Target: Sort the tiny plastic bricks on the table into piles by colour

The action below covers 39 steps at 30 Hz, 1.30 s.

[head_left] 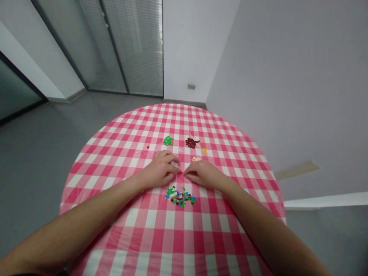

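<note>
My left hand (162,169) rests low over the table left of centre, fingers spread and the index finger stretched to the right; I see nothing held in it. Facing it, my right hand (205,173) is curled, with thumb and fingertips close together in a pinch. Whatever is between them is too small to make out. A small gap separates the two hands' fingertips. Just nearer to me lies a mixed pile of small toy bricks (180,197) in green, blue, white and dark brown. Cream bricks (196,158) lie right behind my right hand, partly hidden by it.
Farther back are a heap of green bricks (168,141), a heap of dark brown bricks (191,143), some yellow bricks (204,151) and a single red brick (148,147). A pink-and-white checked cloth (184,230) covers the round table. A wall (301,96) stands to the right.
</note>
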Motion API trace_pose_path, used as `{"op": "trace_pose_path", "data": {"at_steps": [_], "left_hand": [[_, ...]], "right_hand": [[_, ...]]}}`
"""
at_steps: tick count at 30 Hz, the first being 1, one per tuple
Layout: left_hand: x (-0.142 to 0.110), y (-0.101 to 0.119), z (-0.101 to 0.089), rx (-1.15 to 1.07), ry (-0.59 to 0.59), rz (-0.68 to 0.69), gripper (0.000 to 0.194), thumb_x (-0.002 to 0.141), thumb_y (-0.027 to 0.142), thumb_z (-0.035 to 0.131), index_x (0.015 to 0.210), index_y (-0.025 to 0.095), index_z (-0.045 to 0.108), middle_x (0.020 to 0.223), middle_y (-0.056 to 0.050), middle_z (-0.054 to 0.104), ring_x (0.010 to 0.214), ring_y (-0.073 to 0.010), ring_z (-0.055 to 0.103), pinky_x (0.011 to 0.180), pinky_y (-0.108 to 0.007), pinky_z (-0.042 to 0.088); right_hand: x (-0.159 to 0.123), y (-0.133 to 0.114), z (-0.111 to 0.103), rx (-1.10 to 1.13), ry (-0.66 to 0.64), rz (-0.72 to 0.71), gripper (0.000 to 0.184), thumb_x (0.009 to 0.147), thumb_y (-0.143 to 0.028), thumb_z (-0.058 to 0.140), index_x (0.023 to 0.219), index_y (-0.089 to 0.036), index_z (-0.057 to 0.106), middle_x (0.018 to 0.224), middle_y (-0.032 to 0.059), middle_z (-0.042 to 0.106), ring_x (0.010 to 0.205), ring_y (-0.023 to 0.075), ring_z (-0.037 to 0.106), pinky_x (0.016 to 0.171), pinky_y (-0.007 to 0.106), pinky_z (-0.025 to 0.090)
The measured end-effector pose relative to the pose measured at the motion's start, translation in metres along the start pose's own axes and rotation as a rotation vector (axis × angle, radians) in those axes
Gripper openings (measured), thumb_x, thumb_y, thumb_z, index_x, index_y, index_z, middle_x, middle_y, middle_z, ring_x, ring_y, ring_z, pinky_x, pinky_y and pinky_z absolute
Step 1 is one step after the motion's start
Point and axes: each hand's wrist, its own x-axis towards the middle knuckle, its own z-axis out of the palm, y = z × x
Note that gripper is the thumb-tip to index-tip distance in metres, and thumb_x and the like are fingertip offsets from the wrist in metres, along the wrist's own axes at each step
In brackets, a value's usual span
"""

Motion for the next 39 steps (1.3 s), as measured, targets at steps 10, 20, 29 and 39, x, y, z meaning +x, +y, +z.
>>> {"op": "trace_pose_path", "data": {"at_steps": [10, 20, 29, 39], "left_hand": [[0.001, 0.007, -0.003, 0.019, -0.081, 0.081, 0.038, 0.087, 0.015, 0.061, 0.115, 0.037, 0.076, 0.127, -0.004, 0.065, 0.121, -0.0295, 0.048, 0.105, -0.050, 0.037], [0.005, 0.016, -0.006, 0.124, -0.129, 0.124, 0.028, 0.089, 0.020, 0.065, 0.111, 0.033, 0.077, 0.125, -0.005, 0.066, 0.124, -0.0326, 0.048, 0.103, -0.050, 0.037], [0.001, 0.009, 0.000, 0.089, -0.077, 0.111, 0.031, 0.090, 0.019, 0.065, 0.114, 0.035, 0.075, 0.125, -0.004, 0.065, 0.124, -0.0319, 0.047, 0.104, -0.051, 0.037], [-0.004, -0.023, -0.005, 0.171, 0.208, -0.158, 0.037, 0.089, 0.015, 0.054, 0.115, 0.031, 0.075, 0.121, -0.007, 0.065, 0.118, -0.0294, 0.048, 0.103, -0.051, 0.037]], "right_hand": [[-0.005, 0.003, -0.010, 0.094, -0.034, 0.130, 0.017, 0.084, -0.014, 0.064, 0.090, -0.018, 0.080, 0.079, 0.0038, 0.077, 0.066, 0.0143, 0.064, 0.062, 0.024, 0.041], [-0.006, 0.001, -0.011, 0.098, -0.023, 0.134, 0.016, 0.085, -0.016, 0.063, 0.088, -0.017, 0.079, 0.075, 0.0038, 0.075, 0.062, 0.0137, 0.061, 0.060, 0.024, 0.039], [-0.005, 0.001, -0.011, 0.098, -0.025, 0.146, 0.016, 0.086, -0.017, 0.063, 0.089, -0.017, 0.079, 0.076, 0.0040, 0.075, 0.062, 0.0139, 0.061, 0.060, 0.025, 0.039], [-0.005, -0.002, -0.015, 0.112, -0.035, 0.168, 0.016, 0.087, -0.017, 0.061, 0.085, -0.016, 0.077, 0.076, 0.0046, 0.075, 0.062, 0.0135, 0.061, 0.059, 0.025, 0.039]]}}
